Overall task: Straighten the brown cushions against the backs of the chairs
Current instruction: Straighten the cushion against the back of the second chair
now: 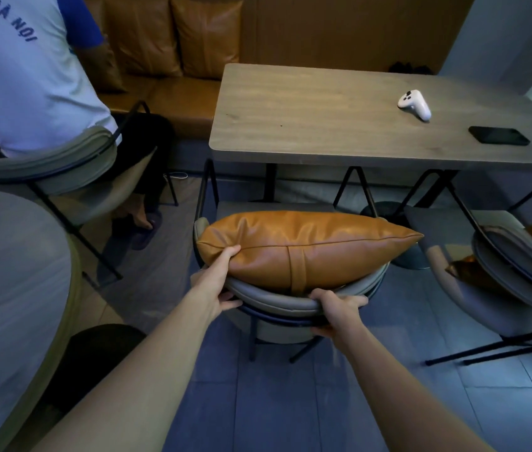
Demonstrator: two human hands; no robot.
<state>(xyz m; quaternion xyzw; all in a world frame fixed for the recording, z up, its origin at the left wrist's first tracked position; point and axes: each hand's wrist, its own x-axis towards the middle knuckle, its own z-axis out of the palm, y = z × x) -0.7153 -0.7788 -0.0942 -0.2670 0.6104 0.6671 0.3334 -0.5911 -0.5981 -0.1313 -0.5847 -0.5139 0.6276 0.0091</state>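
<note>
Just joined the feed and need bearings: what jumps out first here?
The brown cushion fills the centre, lying across the curved back of the grey chair. The left hand grips its left corner; the right hand holds the chair back. Behind, a white controller and a black phone lie on the wooden table.

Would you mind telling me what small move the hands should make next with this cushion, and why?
Probably the left hand should ease the brown cushion down in front of the chair back. It lies flat across the back's top edge, gripped at its left corner, while the right hand steadies the back.
</note>
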